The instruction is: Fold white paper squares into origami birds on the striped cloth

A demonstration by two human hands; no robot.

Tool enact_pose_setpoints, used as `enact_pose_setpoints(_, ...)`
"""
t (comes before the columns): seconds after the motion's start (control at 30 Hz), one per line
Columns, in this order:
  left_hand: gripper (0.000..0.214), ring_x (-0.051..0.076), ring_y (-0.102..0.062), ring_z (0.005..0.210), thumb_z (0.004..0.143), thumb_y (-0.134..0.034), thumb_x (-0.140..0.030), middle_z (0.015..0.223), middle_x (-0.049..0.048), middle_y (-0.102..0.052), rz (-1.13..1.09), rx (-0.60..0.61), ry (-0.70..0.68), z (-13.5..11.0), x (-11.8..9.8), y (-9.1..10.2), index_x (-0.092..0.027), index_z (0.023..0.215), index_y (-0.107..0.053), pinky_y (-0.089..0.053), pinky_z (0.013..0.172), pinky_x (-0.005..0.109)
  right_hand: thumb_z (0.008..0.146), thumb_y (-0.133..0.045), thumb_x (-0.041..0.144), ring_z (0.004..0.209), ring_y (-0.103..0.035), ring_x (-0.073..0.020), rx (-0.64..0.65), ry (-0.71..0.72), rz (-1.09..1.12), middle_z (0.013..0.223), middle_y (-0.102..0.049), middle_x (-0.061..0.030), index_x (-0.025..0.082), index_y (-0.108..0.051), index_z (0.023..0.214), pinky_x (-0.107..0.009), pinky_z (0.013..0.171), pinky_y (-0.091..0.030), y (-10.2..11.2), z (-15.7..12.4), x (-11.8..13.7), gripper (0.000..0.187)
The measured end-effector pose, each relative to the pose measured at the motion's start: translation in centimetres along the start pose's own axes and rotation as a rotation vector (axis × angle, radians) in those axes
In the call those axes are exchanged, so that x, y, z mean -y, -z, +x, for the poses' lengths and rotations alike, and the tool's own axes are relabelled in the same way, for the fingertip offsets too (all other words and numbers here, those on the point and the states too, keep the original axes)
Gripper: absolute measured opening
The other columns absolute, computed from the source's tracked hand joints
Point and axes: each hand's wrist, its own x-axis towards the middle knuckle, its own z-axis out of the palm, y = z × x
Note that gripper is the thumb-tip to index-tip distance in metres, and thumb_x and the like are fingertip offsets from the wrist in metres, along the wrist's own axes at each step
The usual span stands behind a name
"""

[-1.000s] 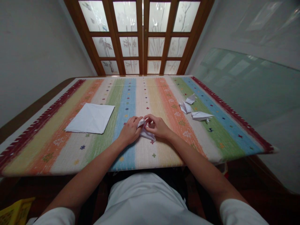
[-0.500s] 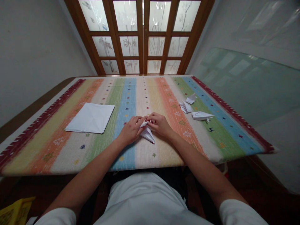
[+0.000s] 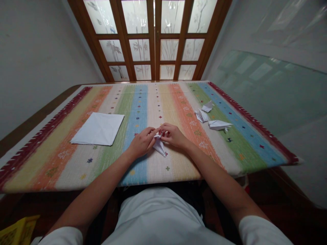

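Between my two hands is a small folded piece of white paper (image 3: pixel 159 147), its narrow pointed end sticking out toward me over the cloth. My left hand (image 3: pixel 144 141) grips its left side, fingers closed on the upper folds. From the right, my right hand (image 3: pixel 173 135) pinches the top of the same paper, the fingertips of both hands nearly meeting. The fingers hide part of the upper folds. Off to the right lie three finished-looking folded paper figures, among them a long pointed one (image 3: pixel 219 125). A stack of square white paper sheets (image 3: pixel 98 129) rests on the left.
A striped, patterned tablecloth (image 3: pixel 178 170) covers the table, whose front edge is just before my body. Wooden doors with frosted panes (image 3: pixel 155 41) stand beyond the far edge. A glass panel (image 3: pixel 270 92) leans at the right wall. A yellow basket (image 3: pixel 19 231) sits low at the left.
Both hands stay around the paper, with slight finger movement at its top. The pointed end has shifted a little to the left; the whole view has moved slightly too.
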Motion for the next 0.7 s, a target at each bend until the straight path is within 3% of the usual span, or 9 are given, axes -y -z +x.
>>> enact_pose_setpoints(0.2, 0.055, 0.028, -0.068, 0.115, 0.098, -0.054, -0.024, 0.127, 0.0122, -0.067, -0.024, 0.047, 0.026, -0.2, -0.4, 0.8, -0.024, 0.153, -0.058, -0.06, 0.095, 0.041, 0.078, -0.083, 0.02, 0.087, -0.055, -0.0189, 0.129, -0.022, -0.011, 0.106, -0.064, -0.0038, 0.022, -0.063, 0.104, -0.033, 0.083, -0.048, -0.2, -0.1, -0.3, 0.032)
enact_pose_setpoints(0.33, 0.049, 0.028, -0.069, 0.11, 0.098, -0.062, -0.042, 0.126, 0.0133, -0.068, -0.024, 0.084, -0.049, -0.2, -0.5, 1.1, -0.02, 0.142, -0.063, -0.058, 0.094, 0.041, 0.08, -0.079, 0.019, 0.087, -0.054, -0.0192, 0.122, -0.044, -0.065, 0.104, -0.061, -0.0043, 0.02, -0.062, 0.1, -0.033, 0.083, -0.047, -0.4, -0.1, -0.8, 0.026)
enact_pose_setpoints(0.43, 0.048, 0.03, -0.068, 0.111, 0.1, -0.063, -0.055, 0.125, 0.0142, -0.07, -0.029, 0.153, -0.109, -0.2, -0.2, 0.9, -0.019, 0.132, -0.068, -0.058, 0.095, 0.042, 0.086, -0.071, 0.018, 0.088, -0.058, -0.0191, 0.19, -0.016, -0.051, 0.109, -0.063, -0.0067, 0.019, -0.067, 0.101, -0.033, 0.082, -0.049, 0.3, -0.3, -1.1, 0.015)
enact_pose_setpoints(0.57, 0.034, 0.028, -0.069, 0.111, 0.109, -0.047, -0.04, 0.119, 0.0127, -0.072, -0.045, 0.234, -0.085, -0.1, 0.1, 0.5, -0.02, 0.12, -0.073, -0.056, 0.097, 0.042, 0.091, -0.058, 0.011, 0.101, -0.065, -0.0216, 0.265, -0.017, -0.044, 0.118, -0.069, -0.0089, 0.02, -0.075, 0.109, -0.036, 0.093, -0.051, 1.5, -0.6, -1.1, 0.026)
enact_pose_setpoints(0.7, 0.025, 0.027, -0.068, 0.109, 0.104, -0.058, -0.034, 0.117, 0.0108, -0.071, -0.061, 0.251, -0.05, 0.0, 0.1, 0.2, -0.021, 0.12, -0.073, -0.056, 0.096, 0.041, 0.099, -0.063, 0.026, 0.113, -0.064, -0.0277, 0.147, -0.109, -0.208, 0.121, -0.071, -0.0141, 0.019, -0.076, 0.119, -0.045, 0.105, -0.048, 1.2, -0.6, -1.0, 0.025)
